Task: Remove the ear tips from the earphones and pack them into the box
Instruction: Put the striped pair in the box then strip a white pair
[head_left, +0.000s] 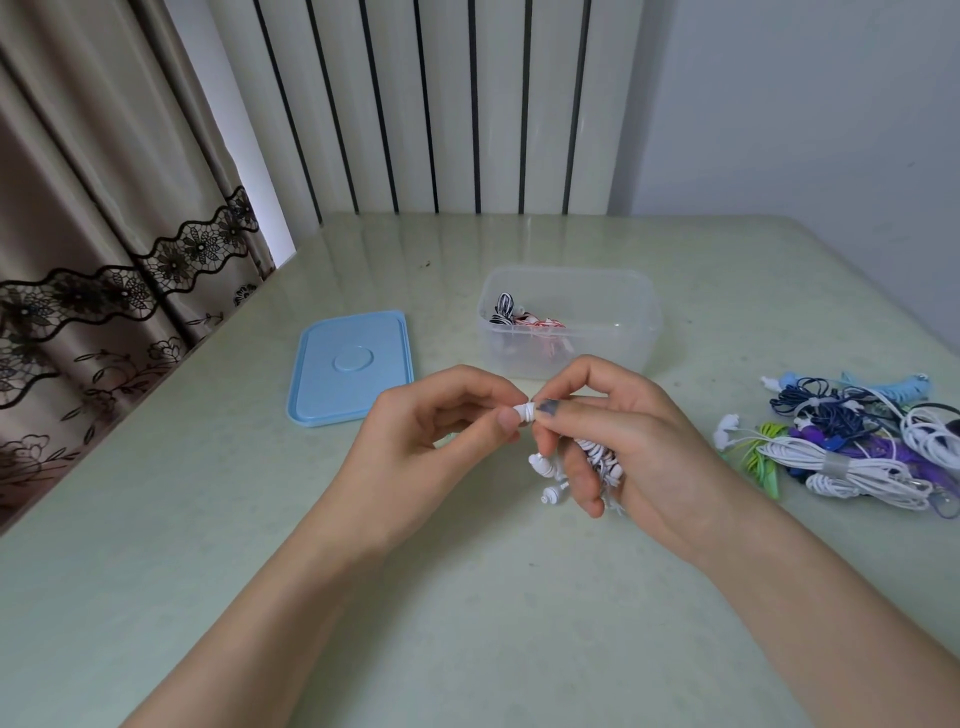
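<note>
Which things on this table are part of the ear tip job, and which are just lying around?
Part of the job:
white earphones gripped in right hand
ear tip pinched by left hand
clear plastic box
pile of bundled earphones

Just lying about:
blue lid
curtain

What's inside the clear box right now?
The clear box holds a black-and-white striped bundle and a red-and-white one at its left end. The cloudy wall blurs whatever lies lower, so loose ear tips can't be confirmed.

Pale green table (467, 597), blue lid (353, 369), clear box (623, 332), heap of bundled earphones (852, 447)
</note>
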